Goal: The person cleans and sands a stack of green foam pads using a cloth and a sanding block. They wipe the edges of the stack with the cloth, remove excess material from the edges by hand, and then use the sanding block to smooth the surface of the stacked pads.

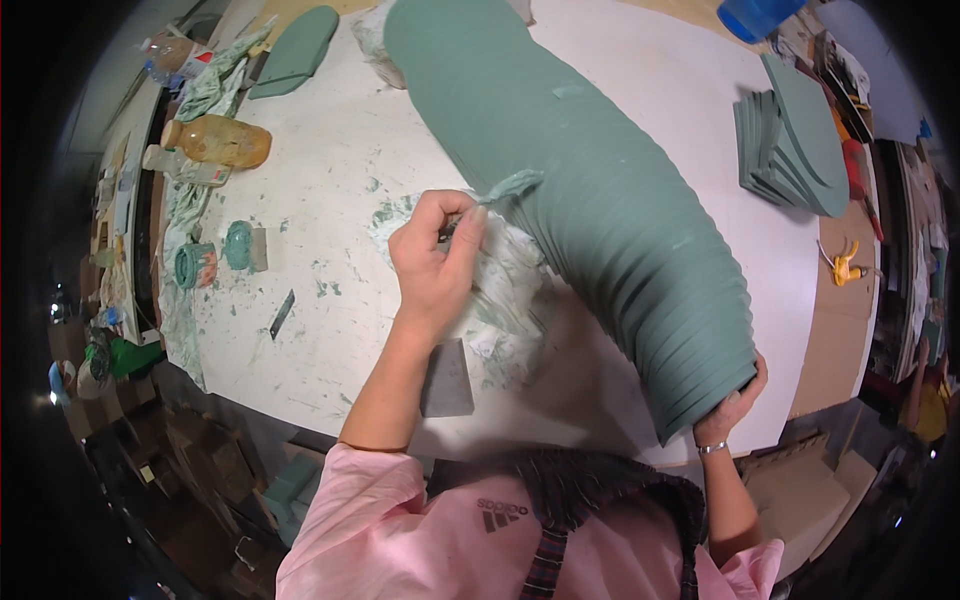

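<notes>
A long, curved stack of thin green sheets (590, 170) lies across the white table, running from the far middle to the near right. My left hand (435, 260) is closed in a pinch on a white rag (505, 290) smeared with green. A twisted green corner of the rag touches the stack's left side. At the near end of the stack, my right hand (732, 408) wraps its fingers round the edge of the last sheets. Below my left wrist lies a grey block (447, 380), close to the table's front edge.
Bottles, including one of amber liquid (228, 141), stand at the left beside stained cloths. Near them are a green-smeared jar (195, 266) and a dark blade (282, 314). More green sheets (790, 140) fan out at the right, with a yellow peel-like item (846, 262) on brown board.
</notes>
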{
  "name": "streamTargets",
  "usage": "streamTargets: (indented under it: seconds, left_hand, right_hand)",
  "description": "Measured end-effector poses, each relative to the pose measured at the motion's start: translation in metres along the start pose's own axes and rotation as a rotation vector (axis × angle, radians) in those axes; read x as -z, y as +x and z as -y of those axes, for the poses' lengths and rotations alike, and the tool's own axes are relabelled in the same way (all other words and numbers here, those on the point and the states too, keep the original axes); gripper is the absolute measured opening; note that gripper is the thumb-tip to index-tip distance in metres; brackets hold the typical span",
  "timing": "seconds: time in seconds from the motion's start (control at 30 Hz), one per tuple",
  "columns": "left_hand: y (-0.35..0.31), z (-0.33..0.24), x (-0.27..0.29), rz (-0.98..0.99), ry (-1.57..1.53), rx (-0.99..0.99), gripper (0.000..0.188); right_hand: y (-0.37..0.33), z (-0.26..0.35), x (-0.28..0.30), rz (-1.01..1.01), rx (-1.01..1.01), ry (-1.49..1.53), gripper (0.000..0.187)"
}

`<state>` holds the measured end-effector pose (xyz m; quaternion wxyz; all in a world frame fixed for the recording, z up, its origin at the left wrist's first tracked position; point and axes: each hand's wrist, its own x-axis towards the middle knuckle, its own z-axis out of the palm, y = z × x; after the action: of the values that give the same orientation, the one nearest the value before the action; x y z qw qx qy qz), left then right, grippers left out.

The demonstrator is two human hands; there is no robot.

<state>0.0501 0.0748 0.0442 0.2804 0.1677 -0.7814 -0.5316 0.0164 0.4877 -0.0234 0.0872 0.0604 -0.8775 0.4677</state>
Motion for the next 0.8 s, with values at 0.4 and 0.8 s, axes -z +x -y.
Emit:
streamTargets:
  seconds: [0.4, 0.8]
  left_hand:
    - [0.061, 0.035, 0.053, -0.209, -0.03, 0.114, 0.008]
    - [0.091, 0.045, 0.052, -0.148, 0.064, 0.038, 0.013]
  right_hand:
    - [-0.004, 0.003, 0.0, 0.022, -0.046, 0.031, 0.09]
    - [-0.002, 0.008, 0.0, 0.05, -0.093, 0.064, 0.094]
